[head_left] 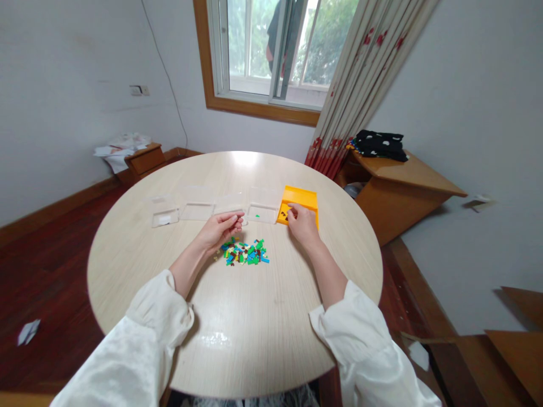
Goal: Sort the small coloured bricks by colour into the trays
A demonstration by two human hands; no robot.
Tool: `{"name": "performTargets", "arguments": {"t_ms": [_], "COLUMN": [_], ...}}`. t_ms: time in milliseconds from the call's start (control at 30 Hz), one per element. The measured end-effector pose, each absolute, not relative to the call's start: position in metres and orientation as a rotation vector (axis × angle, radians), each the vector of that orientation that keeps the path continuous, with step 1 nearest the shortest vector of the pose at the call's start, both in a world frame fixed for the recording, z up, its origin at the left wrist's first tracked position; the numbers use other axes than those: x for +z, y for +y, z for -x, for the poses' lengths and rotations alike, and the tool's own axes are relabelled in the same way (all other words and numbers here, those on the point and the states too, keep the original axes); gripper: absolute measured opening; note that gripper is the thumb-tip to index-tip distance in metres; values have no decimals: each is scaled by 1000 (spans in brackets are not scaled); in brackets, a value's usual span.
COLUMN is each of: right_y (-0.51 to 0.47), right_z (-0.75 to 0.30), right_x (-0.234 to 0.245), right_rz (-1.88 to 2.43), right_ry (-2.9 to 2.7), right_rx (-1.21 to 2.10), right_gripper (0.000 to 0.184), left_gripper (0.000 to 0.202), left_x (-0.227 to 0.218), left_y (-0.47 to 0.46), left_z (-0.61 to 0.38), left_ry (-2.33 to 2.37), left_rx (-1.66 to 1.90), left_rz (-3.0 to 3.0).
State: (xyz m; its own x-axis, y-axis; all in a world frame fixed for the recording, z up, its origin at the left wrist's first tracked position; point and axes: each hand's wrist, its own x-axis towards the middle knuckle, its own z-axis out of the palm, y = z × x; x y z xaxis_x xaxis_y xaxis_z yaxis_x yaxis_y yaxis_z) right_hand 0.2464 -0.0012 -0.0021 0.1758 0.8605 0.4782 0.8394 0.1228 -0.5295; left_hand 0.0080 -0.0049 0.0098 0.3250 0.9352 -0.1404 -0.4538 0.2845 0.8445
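A pile of small coloured bricks in green, blue, yellow and brown lies on the round wooden table. My left hand hovers at the pile's upper left edge, its fingers curled together; what they hold is hidden. My right hand reaches into the front of a yellow tray, fingers pinched over a few dark pieces there. A row of clear plastic trays runs left from the yellow one; the nearest clear tray holds a tiny green piece.
A low wooden cabinet with dark folded cloth stands at the right, beside a curtain. A small bedside cabinet with papers sits at the left wall. A window is behind the table. Cardboard pieces lie on the floor at right.
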Motion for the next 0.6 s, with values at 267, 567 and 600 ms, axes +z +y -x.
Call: {"name": "performTargets", "arguments": {"t_ms": [267, 567, 600], "right_y": [-2, -4, -4], "right_z": [-245, -244, -243], "right_x": [-2, 0, 0], "right_rz": [1666, 1691, 1688], "right_ry": [-1621, -1635, -1638], "right_rx": [40, 63, 64], "right_gripper": [33, 33, 33], "left_gripper": [13, 13, 12], "left_x": [5, 6, 7], "left_y": [-3, -4, -4], "left_z": [-6, -6, -6], "left_ry": [703, 666, 658], "left_rx": [1021, 1055, 1058], "left_rz": [-809, -813, -819]}}
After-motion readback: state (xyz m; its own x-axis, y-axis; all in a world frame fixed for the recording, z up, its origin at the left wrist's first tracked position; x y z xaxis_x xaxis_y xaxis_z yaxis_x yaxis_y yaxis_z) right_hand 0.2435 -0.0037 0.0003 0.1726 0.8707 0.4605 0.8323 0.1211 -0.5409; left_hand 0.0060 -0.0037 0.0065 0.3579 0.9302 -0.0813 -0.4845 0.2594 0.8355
